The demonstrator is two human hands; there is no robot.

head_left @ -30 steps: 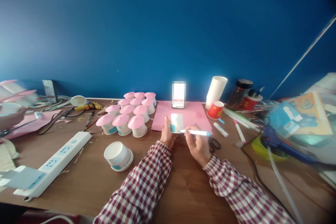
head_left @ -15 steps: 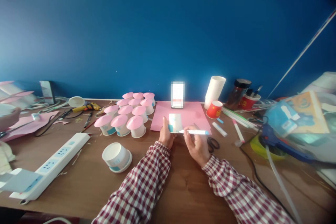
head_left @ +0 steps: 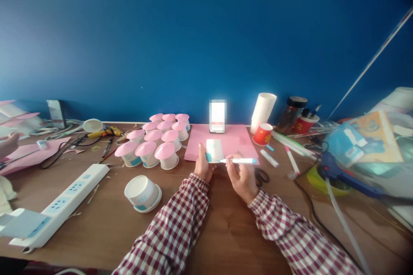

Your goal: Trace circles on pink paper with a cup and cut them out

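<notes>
My left hand [head_left: 203,164] is closed around a white paper cup [head_left: 214,150] with a blue print on its side. The thumb lies along the cup's left side; the other fingers are mostly hidden. In a writing grip, my right hand [head_left: 241,178] holds a white marker pen [head_left: 241,161] with a light blue end, its tip pointing left at the cup's lower right edge. Whether the tip touches the cup I cannot tell. Behind the cup lies a sheet of pink paper [head_left: 237,137]. Black-handled scissors [head_left: 262,177] sit partly hidden beside my right hand.
Several cups topped with pink cones [head_left: 166,150] stand left. An upturned cup [head_left: 142,193], a power strip [head_left: 64,202], a stack of white cups [head_left: 263,111], a red cup [head_left: 263,134] and a blue glue gun [head_left: 348,176] surround the hands. Another person's hand [head_left: 9,144] shows far left.
The view has shifted very slightly. Both hands keep their hold on the cup and the marker pen, almost unmoved. At far left, the other person's hand has moved a little.
</notes>
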